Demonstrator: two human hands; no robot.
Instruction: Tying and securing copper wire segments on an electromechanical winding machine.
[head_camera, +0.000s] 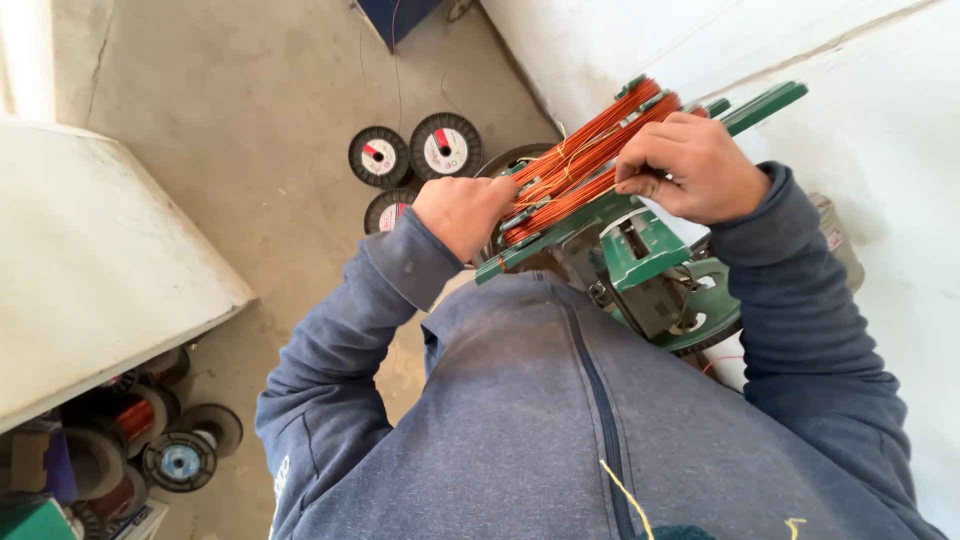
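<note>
Two hands work on one bundle of copper wire. The left hand (463, 213) is curled shut around the lower end of the copper wire (585, 160), knuckles toward the camera, gripping where the strands meet the green frame (640, 250). The right hand (693, 165) lies over the upper part of the bundle, its fingers bent and pinching a few strands near the middle; the fingertips themselves are hidden under the hand, so exactly how many strands it holds cannot be told. Holding both ends this way looks meant to keep the loose turns flat and together on the frame, one hand steadying while the other picks at the strands.

Wound in long parallel turns, the wire runs as a narrow band whose long axis slants from lower left, by the left hand, up to the upper right, where it ends near the tip of a green bar (765, 105). It sits in front of the person's chest, on the frame, which stands against a white wall (880, 120).

Below the frame, grey and green machine parts (665, 300) show between the blue sleeves. On the concrete floor (250, 130) beyond the left hand lie three black spools (412, 155) with white and red labels. At lower left, under the edge of a white tabletop (110, 270), more spools (180, 460) are stacked, some carrying copper wire.
</note>
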